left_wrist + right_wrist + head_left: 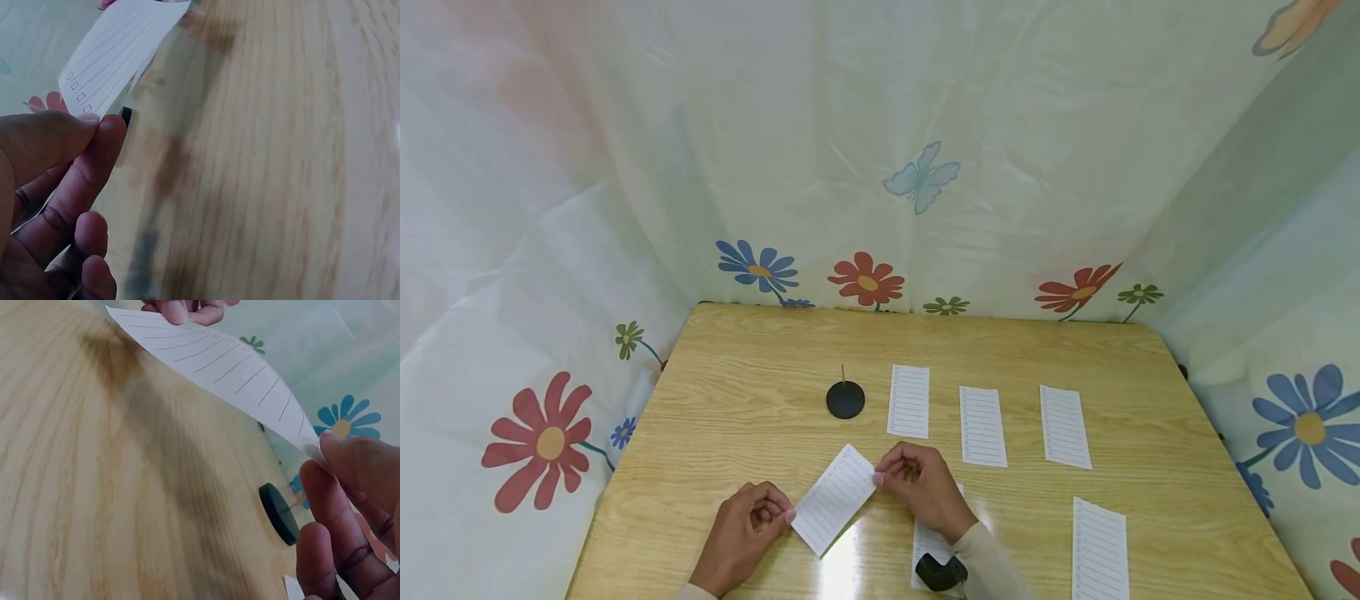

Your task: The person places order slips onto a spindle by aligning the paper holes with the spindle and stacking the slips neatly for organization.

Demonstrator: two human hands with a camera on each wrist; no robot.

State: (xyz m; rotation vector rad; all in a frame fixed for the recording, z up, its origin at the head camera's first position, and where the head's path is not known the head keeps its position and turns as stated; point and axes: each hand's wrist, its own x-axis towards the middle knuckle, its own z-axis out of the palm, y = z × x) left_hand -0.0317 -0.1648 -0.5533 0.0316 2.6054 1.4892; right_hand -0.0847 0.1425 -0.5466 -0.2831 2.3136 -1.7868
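Head view: holding a lined slip [835, 500] up off the bench [752, 358]

Gripping it at both sides, thumb against fingertip: left hand [741, 533] pinching near the left corner, right hand [928, 492] pinching near the right. Spanning the gap between the hands, bent, with lines facing up. Judging by the pose, now at the step of handling and positioning the slip. Next, probably calling for both pinches kept firm, and for control of the bend while turning or lowering. Beyond the far corner, apart from it, a black spike base [846, 402]. Rightward, five more slips [908, 402], one partly hidden by the right hand.
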